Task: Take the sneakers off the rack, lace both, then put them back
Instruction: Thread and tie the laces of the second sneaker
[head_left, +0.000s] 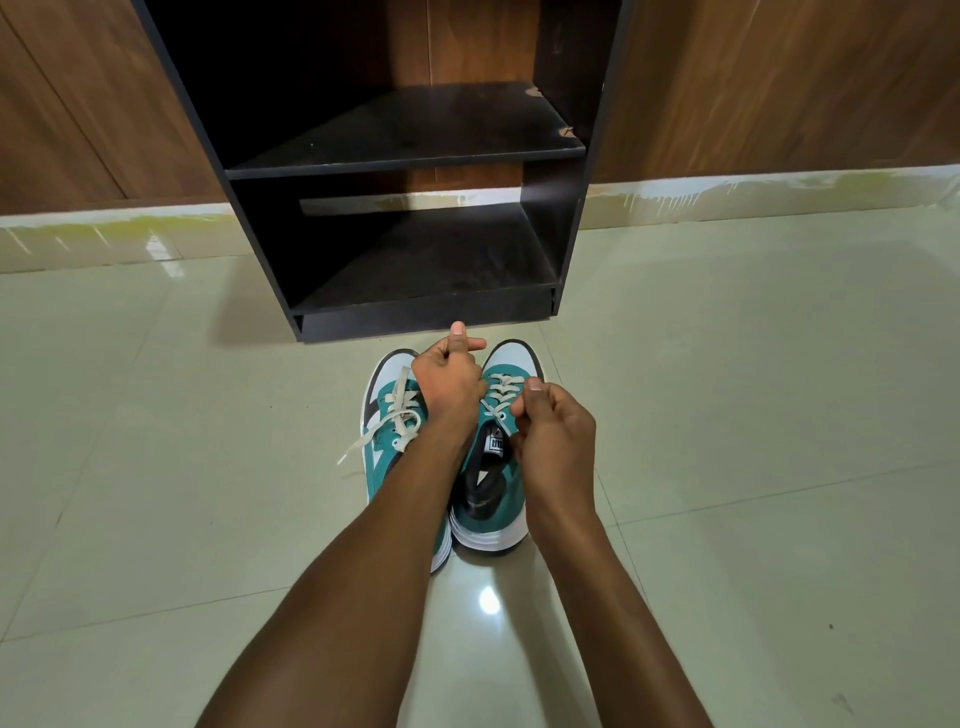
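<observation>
Head view: lacing right sneaker (493, 457) before rack (415, 156); both hands, left (449, 382) and right (556, 431), pinch lace ends. Next: tie.

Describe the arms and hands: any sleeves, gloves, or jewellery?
Both forearms are bare as far as the frame shows; no sleeves in view. The left hand and right hand wear no gloves, and no rings, watch or bands show. Short, plain nails.
</observation>
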